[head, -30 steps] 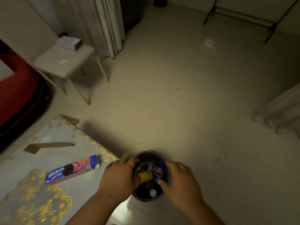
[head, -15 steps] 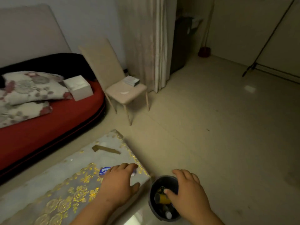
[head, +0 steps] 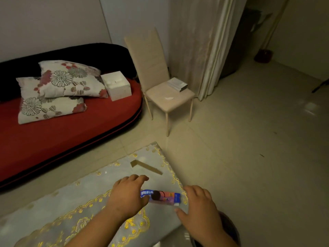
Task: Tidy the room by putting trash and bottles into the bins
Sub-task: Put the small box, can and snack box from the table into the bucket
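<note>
A red sofa (head: pixel 71 132) fills the left, with a pale chair (head: pixel 169 98) beside it and a low table (head: pixel 53 211) under a gold-patterned cloth in front. The dark bin (head: pixel 231 227) stands on the floor at the table's right corner, mostly hidden by the right hand (head: pixel 201 209), which is spread open and holds nothing. The left hand (head: pixel 127 196), fingers loosely extended, covers the left end of the cookie box (head: pixel 163 196) lying flat on the table between both hands; I cannot tell whether it touches the box.

low table (head: pixel 53 202) in grey gold-trimmed cloth, cookie box (head: pixel 163 197) near right edge, bent cardboard strip (head: pixel 146 166) behind it, red bed (head: pixel 71 132) with stacked floral pillows (head: pixel 69 79), white box (head: pixel 117 85) just beside, tiled floor (head: pixel 249 139) under beige chair (head: pixel 170 102), dark bin (head: pixel 229 227)
</note>
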The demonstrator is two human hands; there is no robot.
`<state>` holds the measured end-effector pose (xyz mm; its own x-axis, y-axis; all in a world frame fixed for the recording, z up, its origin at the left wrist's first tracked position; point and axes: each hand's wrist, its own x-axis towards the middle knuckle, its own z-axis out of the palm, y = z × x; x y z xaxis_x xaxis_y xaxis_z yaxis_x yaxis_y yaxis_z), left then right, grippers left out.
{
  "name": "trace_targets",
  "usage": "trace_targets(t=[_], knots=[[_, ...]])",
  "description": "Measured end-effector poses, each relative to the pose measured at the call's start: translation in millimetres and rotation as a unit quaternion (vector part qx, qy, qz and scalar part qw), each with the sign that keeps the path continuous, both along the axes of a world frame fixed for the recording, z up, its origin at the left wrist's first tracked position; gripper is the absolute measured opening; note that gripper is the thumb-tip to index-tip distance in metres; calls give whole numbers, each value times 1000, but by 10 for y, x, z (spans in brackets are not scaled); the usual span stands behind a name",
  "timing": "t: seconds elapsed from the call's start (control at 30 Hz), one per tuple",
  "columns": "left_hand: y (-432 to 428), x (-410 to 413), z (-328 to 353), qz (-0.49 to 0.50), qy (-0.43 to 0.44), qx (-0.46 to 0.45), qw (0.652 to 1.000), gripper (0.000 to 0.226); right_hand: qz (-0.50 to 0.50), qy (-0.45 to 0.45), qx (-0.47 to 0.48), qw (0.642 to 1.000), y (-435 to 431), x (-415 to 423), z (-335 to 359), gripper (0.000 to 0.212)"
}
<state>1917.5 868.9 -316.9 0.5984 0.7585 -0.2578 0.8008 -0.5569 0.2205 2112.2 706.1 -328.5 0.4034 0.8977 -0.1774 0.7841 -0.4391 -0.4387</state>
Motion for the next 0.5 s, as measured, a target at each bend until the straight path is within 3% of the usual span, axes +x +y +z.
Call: trace_targets(t=[0.2, 0.5], knots=[[909, 168, -750, -21, 30, -22, 999, 67, -12, 14, -24, 1000, 665, 9, -702, 65], [1686, 590, -2474, -52, 56, -32, 997, 71, 5, 12, -48, 999, 1244, 189, -2320, 71]])
